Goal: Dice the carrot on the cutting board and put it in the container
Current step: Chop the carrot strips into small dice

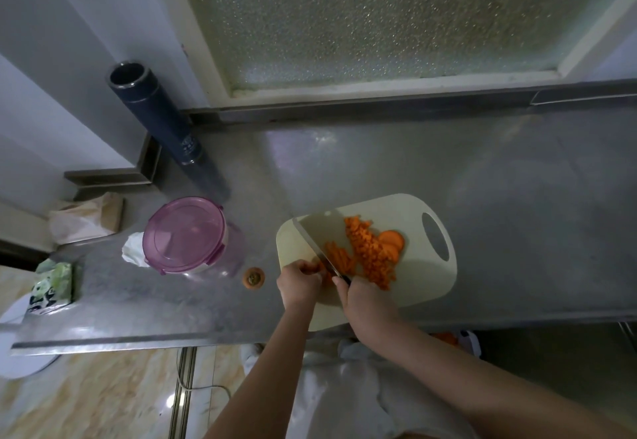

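A cream cutting board (424,276) lies on the steel counter. On it sit a heap of diced carrot (370,252), a few carrot slices (393,242) and a bunch of carrot strips (339,257). My right hand (365,300) grips the handle of a wide knife (320,235), whose blade stands on the board across the strips. My left hand (300,282) pinches the near end of the strips with curled fingers, just left of the blade. The container (188,235), round with a purple lid clipped on, stands to the left of the board.
A cut carrot top (254,277) lies on the steel counter (517,197) between container and board. A tall dark flask (158,114) stands at the back left. Paper bag (86,218), white wrapper (132,249) and green packet (51,283) sit at the left end.
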Demonstrator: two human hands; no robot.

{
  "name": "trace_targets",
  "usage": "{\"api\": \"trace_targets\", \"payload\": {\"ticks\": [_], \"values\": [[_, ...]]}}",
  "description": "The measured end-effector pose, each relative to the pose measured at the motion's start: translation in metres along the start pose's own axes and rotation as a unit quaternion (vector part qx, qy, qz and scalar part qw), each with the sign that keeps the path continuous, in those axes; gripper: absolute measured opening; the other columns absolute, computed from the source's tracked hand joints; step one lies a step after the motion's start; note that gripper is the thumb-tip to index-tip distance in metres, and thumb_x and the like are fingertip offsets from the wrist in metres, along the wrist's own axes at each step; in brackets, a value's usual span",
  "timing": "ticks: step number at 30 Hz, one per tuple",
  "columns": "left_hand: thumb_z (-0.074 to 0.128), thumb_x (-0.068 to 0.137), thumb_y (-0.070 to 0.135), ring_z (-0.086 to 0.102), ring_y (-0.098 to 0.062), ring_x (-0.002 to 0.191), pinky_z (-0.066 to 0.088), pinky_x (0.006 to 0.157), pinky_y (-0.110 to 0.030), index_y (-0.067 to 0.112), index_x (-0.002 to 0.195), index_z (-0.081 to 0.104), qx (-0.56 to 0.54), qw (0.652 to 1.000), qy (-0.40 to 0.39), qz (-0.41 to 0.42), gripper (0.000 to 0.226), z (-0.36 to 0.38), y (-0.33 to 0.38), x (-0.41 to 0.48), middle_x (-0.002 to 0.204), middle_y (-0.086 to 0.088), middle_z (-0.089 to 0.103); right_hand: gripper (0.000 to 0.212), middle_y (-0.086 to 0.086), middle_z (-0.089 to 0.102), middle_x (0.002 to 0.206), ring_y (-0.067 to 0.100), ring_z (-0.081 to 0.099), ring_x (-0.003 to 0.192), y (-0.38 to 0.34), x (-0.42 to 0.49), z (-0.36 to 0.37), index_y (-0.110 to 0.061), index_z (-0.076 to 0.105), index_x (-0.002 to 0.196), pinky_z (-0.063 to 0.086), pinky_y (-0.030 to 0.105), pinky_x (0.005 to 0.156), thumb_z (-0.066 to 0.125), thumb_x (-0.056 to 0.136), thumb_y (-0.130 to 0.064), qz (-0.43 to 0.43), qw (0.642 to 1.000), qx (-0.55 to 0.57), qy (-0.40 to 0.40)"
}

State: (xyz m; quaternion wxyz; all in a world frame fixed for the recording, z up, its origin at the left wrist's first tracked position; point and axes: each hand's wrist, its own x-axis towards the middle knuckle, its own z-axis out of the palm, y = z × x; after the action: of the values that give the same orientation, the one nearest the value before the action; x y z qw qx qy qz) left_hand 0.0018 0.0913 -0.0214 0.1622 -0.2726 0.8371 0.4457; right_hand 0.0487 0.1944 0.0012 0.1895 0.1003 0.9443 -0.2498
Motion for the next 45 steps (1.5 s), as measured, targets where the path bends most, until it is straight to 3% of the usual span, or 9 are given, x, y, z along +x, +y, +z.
{"api": "trace_targets", "payload": {"ticks": [7,12,16,27,30,33,37,43,45], "values": [[0.067,0.078,0.011,0.053,-0.011,0.07,0.035,0.06,-0.018,0.01,0.077,0.069,0.009,1.0,0.005,0.005,0.002,-0.002,0.002,-0.002,0.068,0.002,0.059,0.053,0.014,0.066,0.1,0.03,0.064,0.091,-0.001,0.012,0.009,-0.006,0.057,0.103,0.048,0.034,0.069,0.026,0.099,-0.049,-0.014,1.0,-0.016,0.016],[0.069,0.077,0.013,0.049,-0.003,0.062,0.032,0.044,-0.008,0.012,0.075,0.067,0.003,1.0,-0.003,0.013,0.003,-0.002,0.002,-0.002,0.065,0.008,0.056,0.053,0.016,0.066,0.099,0.032,0.064,0.091,-0.003,0.021,0.005,-0.003,0.056,0.104,0.048,0.036,0.07,0.026,0.099,-0.047,-0.015,1.0,0.009,-0.002],[0.071,0.078,0.017,0.05,-0.004,0.066,0.035,0.046,-0.005,0.012,0.079,0.066,0.006,1.0,-0.003,0.023,0.007,-0.001,0.001,-0.001,0.073,0.006,0.059,0.053,0.017,0.067,0.094,0.031,0.065,0.087,0.001,0.021,-0.002,-0.002,0.058,0.099,0.041,0.031,0.063,0.026,0.1,-0.045,-0.031,0.999,0.02,0.006],[0.074,0.077,0.022,0.054,-0.008,0.07,0.035,0.05,-0.01,0.011,0.085,0.068,0.006,0.999,0.033,0.042,0.014,0.001,-0.007,-0.006,0.076,0.004,0.06,0.05,0.018,0.066,0.084,0.033,0.063,0.083,0.018,0.024,-0.017,-0.004,0.061,0.088,0.045,0.035,0.07,0.032,0.098,-0.044,-0.018,0.995,0.098,0.004],[0.074,0.077,0.023,0.053,-0.007,0.068,0.033,0.05,-0.012,0.011,0.083,0.068,0.013,0.998,0.037,0.043,0.015,0.0,-0.006,-0.006,0.074,0.005,0.059,0.041,0.011,0.06,0.072,0.031,0.061,0.078,0.022,0.017,-0.019,-0.012,0.053,0.078,0.037,0.029,0.065,0.033,0.099,-0.041,-0.02,0.993,0.118,0.007],[0.073,0.079,0.02,0.052,-0.007,0.069,0.036,0.046,-0.008,0.009,0.086,0.068,0.012,0.998,0.034,0.043,0.014,0.001,-0.006,-0.006,0.075,0.004,0.058,0.039,0.0,0.054,0.067,0.025,0.057,0.073,0.02,0.009,-0.02,-0.011,0.058,0.084,0.031,0.025,0.064,0.034,0.099,-0.038,-0.037,0.991,0.131,0.009],[0.071,0.081,0.019,0.054,-0.009,0.073,0.034,0.056,-0.013,0.009,0.09,0.068,-0.008,0.999,0.039,0.025,0.014,0.004,-0.007,-0.007,0.086,-0.002,0.067,0.047,0.013,0.059,0.074,0.031,0.059,0.078,0.02,0.005,-0.016,-0.004,0.062,0.092,0.036,0.029,0.065,0.034,0.099,-0.041,-0.043,0.991,0.128,0.01],[0.068,0.084,0.021,0.053,-0.008,0.075,0.039,0.066,-0.017,0.009,0.095,0.068,-0.015,0.999,0.043,0.029,0.016,0.003,-0.009,-0.009,0.087,-0.001,0.067,0.052,0.008,0.056,0.067,0.026,0.057,0.069,0.017,-0.001,-0.016,-0.003,0.06,0.08,0.044,0.036,0.069,0.031,0.099,-0.042,-0.047,0.992,0.114,0.003],[0.069,0.083,0.021,0.053,-0.008,0.075,0.038,0.065,-0.016,0.01,0.096,0.069,-0.009,0.999,0.038,0.025,0.017,0.003,-0.008,-0.01,0.085,0.001,0.065,0.045,0.0,0.048,0.061,0.022,0.052,0.066,0.017,-0.004,-0.015,-0.013,0.052,0.071,0.042,0.035,0.068,0.031,0.1,-0.041,-0.049,0.993,0.103,-0.001]]}}
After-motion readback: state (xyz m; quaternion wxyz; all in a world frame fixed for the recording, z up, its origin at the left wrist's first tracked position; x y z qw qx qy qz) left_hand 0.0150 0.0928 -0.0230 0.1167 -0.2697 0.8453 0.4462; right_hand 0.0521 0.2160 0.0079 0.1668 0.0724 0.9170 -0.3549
